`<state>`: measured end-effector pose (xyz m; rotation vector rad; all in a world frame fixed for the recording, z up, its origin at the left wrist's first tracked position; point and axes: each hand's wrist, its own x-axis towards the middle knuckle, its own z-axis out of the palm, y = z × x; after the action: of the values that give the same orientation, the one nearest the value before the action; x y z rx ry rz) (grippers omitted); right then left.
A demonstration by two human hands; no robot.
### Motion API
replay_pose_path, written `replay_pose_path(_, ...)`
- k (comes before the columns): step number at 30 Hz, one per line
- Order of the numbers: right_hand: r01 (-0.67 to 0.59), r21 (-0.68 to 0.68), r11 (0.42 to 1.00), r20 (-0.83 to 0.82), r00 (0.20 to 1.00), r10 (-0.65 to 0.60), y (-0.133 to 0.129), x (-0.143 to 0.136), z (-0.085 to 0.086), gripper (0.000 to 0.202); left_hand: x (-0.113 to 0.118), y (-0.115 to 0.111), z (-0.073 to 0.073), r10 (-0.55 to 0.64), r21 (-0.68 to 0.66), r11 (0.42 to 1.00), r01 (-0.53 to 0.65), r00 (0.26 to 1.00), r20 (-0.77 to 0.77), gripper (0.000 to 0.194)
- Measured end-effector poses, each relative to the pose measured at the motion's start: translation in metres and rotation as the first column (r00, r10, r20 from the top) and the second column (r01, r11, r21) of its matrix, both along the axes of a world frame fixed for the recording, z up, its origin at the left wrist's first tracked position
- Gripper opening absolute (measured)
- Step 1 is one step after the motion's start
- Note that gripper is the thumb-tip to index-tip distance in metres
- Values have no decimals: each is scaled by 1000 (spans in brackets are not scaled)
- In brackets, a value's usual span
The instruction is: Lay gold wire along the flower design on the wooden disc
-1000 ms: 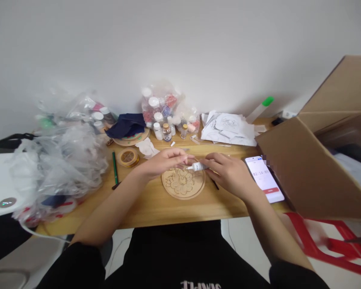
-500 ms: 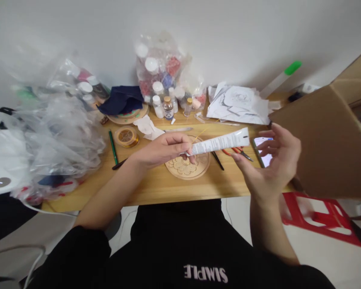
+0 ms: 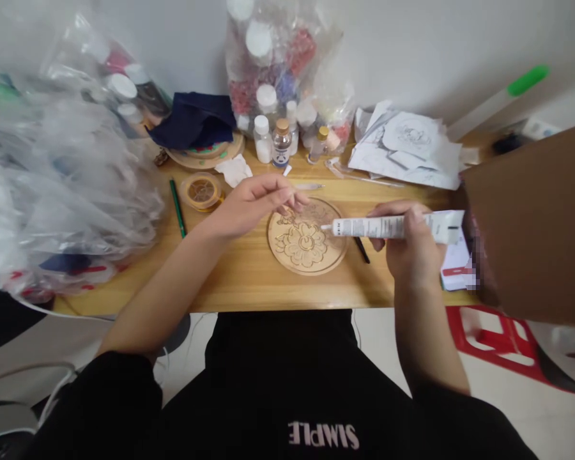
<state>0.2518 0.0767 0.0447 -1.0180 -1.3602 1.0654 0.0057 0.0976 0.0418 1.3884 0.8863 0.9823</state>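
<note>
My right hand (image 3: 409,233) grips a white squeeze tube (image 3: 371,227) covered in small print, thumb on top and fingers beneath. The tube lies nearly level, its thin uncapped nozzle pointing left. Below the nozzle is a round wooden disc (image 3: 306,246) with a flower design in raised or gold-coloured lines. Over the disc's upper left edge hovers my left hand (image 3: 263,198), its fingers bent together and the thumb close to them. Whatever may be pinched there is too small to make out. A dark pen-like tool (image 3: 361,250) lies right of the disc.
A spool of golden wire (image 3: 202,191) and a green pencil (image 3: 177,207) lie at left, near heaped plastic bags (image 3: 86,185). Small bottles (image 3: 282,144) and drawn papers (image 3: 407,144) line the back. A cardboard box (image 3: 531,230) stands at right beside a phone (image 3: 457,262).
The tube has passed from my left hand to my right hand, which was open before. The left hand has let go of it. The view has shifted closer to the table.
</note>
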Motion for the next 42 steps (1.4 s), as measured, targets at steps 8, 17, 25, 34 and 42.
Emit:
replay_pose_path(8, 165, -191, 968, 54, 986, -158, 17, -20, -24, 48, -7, 11, -23, -52, 93, 994, 64, 992, -118, 51)
replay_pose_path(17, 443, -114, 889, 77, 897, -436, -17, -24, -28, 35, 3, 4, -51, 246, 307, 937, -169, 942, -230, 31)
replay_pose_path(25, 465, 147, 873, 202, 850, -487, -25, -50, -40, 28, 2, 1, -60, 259, 348, 926, -148, 919, -297, 23)
replay_pose_path(34, 469, 144, 871, 323, 810, -490, -33, -58, -40, 26, 1, 1, -59, 263, 411, 905, -115, 909, -325, 19)
replay_pose_path(42, 453, 168, 875, 353, 801, -483, -35, -61, -44, 27, 0, 2, -58, 252, 384, 917, -108, 903, -348, 21)
